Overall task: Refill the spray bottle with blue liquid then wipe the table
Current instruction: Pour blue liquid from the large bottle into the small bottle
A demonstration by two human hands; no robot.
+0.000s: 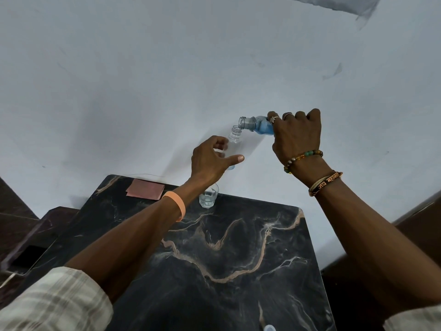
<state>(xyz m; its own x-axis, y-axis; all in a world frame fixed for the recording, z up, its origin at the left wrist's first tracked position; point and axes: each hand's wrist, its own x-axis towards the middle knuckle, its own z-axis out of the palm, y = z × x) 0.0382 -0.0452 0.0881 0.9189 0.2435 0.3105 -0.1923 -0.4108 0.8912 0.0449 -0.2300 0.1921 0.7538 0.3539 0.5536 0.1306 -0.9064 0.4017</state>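
One dark marble table (238, 259) against a pale wall (167, 68).

I see my left hand (212, 161) wrapped around a clear spray bottle (235, 134), uncapped and held above the far edge of the bench (238, 259). My right hand (296, 134) tips a bottle of blue liquid (259, 126), its mouth just above the other's neck. A glass of water (209, 195) stands at the far edge, and a pink cloth (145, 188) lies at the far left corner.
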